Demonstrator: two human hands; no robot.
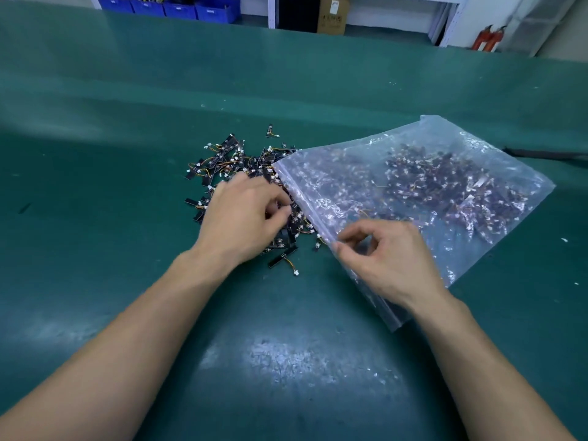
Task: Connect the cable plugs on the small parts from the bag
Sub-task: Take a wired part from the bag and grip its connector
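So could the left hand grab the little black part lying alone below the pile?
Probably yes. The black part lies uncovered on the green mat, just beside the left hand, with nothing between.

The one wide camera sits on my head, looking forward and down, close over my left hand (241, 218), right hand (391, 259) and the green tabletop (286, 361), with shelving (451, 20) far off at the top.

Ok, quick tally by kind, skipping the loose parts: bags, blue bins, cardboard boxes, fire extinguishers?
Clear zip bag: 1
Blue bins: 4
Cardboard box: 1
Red fire extinguishers: 2
Total: 8
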